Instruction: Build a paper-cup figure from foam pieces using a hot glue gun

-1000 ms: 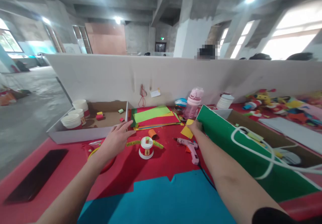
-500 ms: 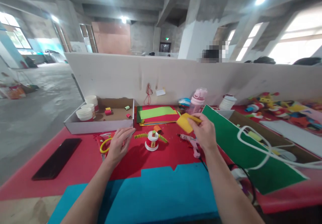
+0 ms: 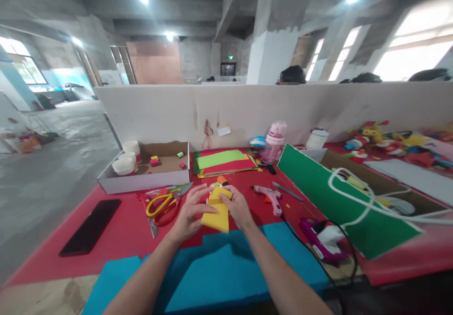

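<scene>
Both hands meet above the middle of the table around a yellow folded sheet (image 3: 220,216). My right hand (image 3: 239,208) pinches its upper right corner between thumb and fingers. My left hand (image 3: 191,216) has its thumb across the sheet's left side, other fingers spread. Behind the sheet, the small paper-cup figure is mostly hidden, with only a bit of its white top showing. An orange paper roll (image 3: 222,180) lies just beyond. Left of my left hand are scissors (image 3: 166,206) with yellow and red handles. A pink glue gun (image 3: 269,198) lies to the right.
A shallow box (image 3: 141,183) holds white cups and small paper rolls. Coloured sheets (image 3: 224,161) are stacked at the back near a pink bottle (image 3: 275,140). A black phone (image 3: 90,227) lies left. A green board (image 3: 339,206) leans at right beside a purple power strip (image 3: 323,246).
My right hand has brought the yellow sheet leftward and down to the middle. My left hand has moved right and now touches it. The cup figure has become mostly covered.
</scene>
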